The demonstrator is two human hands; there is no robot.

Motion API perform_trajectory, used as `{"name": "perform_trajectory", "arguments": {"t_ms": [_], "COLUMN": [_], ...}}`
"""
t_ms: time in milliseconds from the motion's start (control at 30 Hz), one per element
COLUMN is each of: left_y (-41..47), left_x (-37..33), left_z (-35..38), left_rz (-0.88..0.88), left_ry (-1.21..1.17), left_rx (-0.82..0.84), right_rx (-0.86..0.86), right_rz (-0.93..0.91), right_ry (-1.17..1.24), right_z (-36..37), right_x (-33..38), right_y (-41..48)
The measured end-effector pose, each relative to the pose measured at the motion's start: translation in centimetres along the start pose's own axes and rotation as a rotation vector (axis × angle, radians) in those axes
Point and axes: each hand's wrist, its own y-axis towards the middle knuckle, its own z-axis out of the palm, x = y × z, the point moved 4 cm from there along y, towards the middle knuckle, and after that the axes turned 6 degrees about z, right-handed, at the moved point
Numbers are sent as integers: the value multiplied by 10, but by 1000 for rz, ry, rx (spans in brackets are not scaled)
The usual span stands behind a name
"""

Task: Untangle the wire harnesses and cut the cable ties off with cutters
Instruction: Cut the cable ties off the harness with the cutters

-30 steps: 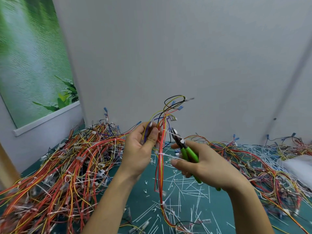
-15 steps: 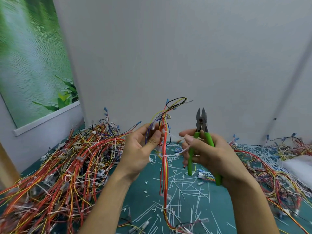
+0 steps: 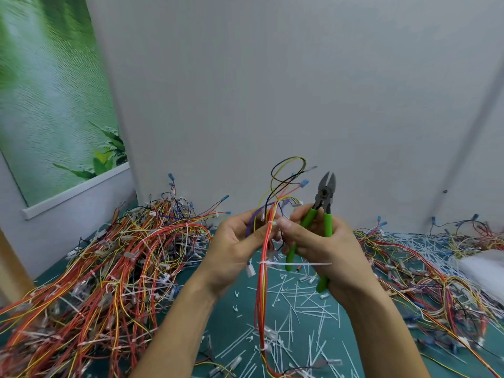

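A green mural of water and leafy plants (image 3: 54, 91) adjoins a plain grey wall (image 3: 272, 77) above a teal work surface (image 3: 223, 331), flanked by a wooden edge (image 3: 11, 266) at far left and a blurred white object (image 3: 485, 266) at far right.

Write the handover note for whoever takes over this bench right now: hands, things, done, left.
Left hand: grips one harness, held upright over the mat.
Right hand: holds the cutters, tips up, clear of the wires; its thumb and forefinger are at the upper tie.
The lower tie, with a long tail, is uncut.
Done: many cut ties lie on the mat.
Left: both ties on this harness, perhaps more lower down, then the left pile, which shows many ties. Whether the right pile is finished cannot be told.
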Motion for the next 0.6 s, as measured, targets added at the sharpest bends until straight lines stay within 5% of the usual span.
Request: {"name": "perform_trajectory", "arguments": {"t_ms": [233, 600], "left_y": [-3, 0], "left_x": [6, 4], "left_z": [12, 12], "left_rz": [-236, -122], "left_ry": [-354, -247], "left_rx": [52, 23], "right_rx": [-49, -199], "right_rz": [-136, -229], "right_ry": [-29, -308], "right_z": [-2, -3], "right_x": [13, 20], "right_y": [-5, -11]}}
